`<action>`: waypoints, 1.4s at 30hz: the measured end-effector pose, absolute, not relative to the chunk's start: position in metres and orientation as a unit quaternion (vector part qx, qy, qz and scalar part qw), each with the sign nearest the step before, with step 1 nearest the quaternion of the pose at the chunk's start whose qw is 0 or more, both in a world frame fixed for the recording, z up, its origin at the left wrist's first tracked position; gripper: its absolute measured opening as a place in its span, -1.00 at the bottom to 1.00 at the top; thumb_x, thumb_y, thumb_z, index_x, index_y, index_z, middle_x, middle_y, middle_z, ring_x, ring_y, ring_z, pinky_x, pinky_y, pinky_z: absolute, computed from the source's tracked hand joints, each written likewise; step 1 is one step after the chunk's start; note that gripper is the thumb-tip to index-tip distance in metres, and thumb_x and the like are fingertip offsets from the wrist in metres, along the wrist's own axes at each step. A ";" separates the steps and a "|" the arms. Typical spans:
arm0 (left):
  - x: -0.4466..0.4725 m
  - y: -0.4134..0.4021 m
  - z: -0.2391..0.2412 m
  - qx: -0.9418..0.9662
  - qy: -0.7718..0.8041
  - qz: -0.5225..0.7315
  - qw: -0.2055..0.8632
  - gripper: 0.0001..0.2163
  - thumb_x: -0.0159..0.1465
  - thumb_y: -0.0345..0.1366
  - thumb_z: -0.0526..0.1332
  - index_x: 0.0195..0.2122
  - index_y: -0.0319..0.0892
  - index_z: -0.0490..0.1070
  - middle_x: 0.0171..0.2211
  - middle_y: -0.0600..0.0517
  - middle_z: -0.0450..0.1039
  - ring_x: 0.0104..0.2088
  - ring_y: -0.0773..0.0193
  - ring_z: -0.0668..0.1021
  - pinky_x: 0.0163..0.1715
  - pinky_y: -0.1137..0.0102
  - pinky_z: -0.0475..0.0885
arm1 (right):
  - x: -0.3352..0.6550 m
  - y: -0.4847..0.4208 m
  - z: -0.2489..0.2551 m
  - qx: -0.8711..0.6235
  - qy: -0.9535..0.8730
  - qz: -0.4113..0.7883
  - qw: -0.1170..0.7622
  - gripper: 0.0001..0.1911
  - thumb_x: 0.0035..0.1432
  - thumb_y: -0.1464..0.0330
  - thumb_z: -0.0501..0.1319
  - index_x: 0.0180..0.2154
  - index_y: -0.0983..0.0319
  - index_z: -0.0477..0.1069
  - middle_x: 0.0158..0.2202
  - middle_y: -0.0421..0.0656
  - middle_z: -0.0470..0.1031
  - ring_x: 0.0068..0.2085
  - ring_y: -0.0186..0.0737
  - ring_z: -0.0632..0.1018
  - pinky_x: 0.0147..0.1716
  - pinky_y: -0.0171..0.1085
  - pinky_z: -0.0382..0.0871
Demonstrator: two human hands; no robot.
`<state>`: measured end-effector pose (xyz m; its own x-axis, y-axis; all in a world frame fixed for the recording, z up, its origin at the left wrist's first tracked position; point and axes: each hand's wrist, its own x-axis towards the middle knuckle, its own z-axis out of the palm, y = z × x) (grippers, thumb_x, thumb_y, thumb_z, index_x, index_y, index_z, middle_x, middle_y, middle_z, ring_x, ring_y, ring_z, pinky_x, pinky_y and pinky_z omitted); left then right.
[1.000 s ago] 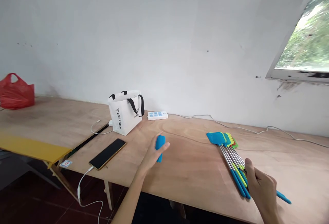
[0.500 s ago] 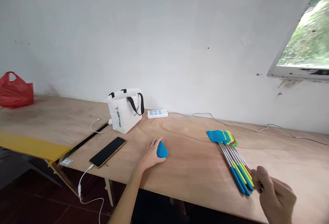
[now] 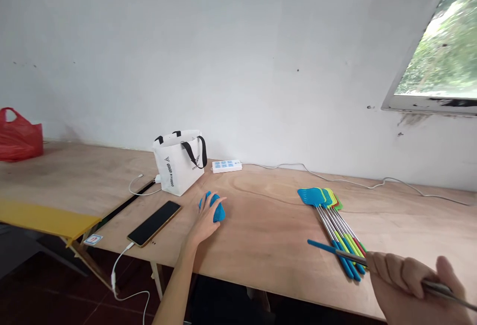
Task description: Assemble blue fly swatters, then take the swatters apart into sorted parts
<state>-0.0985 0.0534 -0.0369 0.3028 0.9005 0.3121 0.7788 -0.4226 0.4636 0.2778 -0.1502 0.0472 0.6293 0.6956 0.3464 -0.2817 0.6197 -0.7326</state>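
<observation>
My left hand (image 3: pixel 204 220) curves over a blue, mesh-textured piece (image 3: pixel 219 211) that looks like a fly swatter head, low over or on the table at the middle left. Its fingers partly hide the piece, and no rod shows on it. At the lower right, my right hand (image 3: pixel 406 278) is closed round a thin metal rod with a blue handle (image 3: pixel 321 246). The handle end points left, and the other end runs out of view. Beneath it lies a fanned row of fly swatters (image 3: pixel 335 220) with blue, yellow-green, red and green parts, handles towards me.
A phone (image 3: pixel 154 223) on a white cable lies left of my left hand. Behind it stands a white bag (image 3: pixel 179 166) with black handles, beside a power strip (image 3: pixel 226 166). A red plastic bag (image 3: pixel 20 138) sits on the neighbouring table. The front table edge is near my forearms.
My left hand has moved left with the blue piece. My right hand has turned, and the rod with its blue handle now shows across the swatter handles.
</observation>
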 end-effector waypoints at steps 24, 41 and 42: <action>-0.077 0.044 -0.032 0.836 0.481 0.250 0.086 -0.38 -0.06 -0.67 0.10 0.02 0.00 0.33 0.40 0.01 0.01 0.43 -0.14 0.01 0.34 -0.12 0.06 | 0.272 -0.103 -0.011 -0.514 -0.475 0.224 0.678 -0.37 0.19 -0.10 0.24 -0.57 0.13 -0.03 -0.57 -0.34 -0.10 -0.54 -0.41 0.02 -0.61 -0.28 -0.06; -0.101 0.154 -0.012 0.945 0.312 0.043 0.087 -0.23 -0.01 -0.48 0.39 0.24 0.18 0.33 0.36 0.03 0.24 0.43 -0.05 0.10 0.38 -0.09 -0.35 | 0.279 -0.095 -0.021 -0.508 -0.468 0.266 0.672 -0.38 0.19 -0.06 0.26 -0.60 0.13 -0.02 -0.59 -0.35 -0.11 -0.56 -0.42 0.00 -0.63 -0.28 -0.13; -0.102 0.154 -0.012 0.946 0.306 0.046 0.095 -0.23 -0.02 -0.51 0.39 0.23 0.21 0.35 0.35 0.06 0.26 0.43 -0.05 0.11 0.38 -0.08 -0.36 | 0.279 -0.095 -0.021 -0.508 -0.470 0.270 0.669 -0.38 0.19 -0.06 0.26 -0.60 0.13 -0.01 -0.59 -0.34 -0.10 -0.56 -0.42 0.01 -0.63 -0.28 -0.13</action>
<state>-0.1018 0.1537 -0.0123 0.8081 0.5883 0.0293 0.5706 -0.7942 0.2089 0.2791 -0.0947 -0.0213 0.4113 0.8398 0.3543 0.1171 0.3369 -0.9342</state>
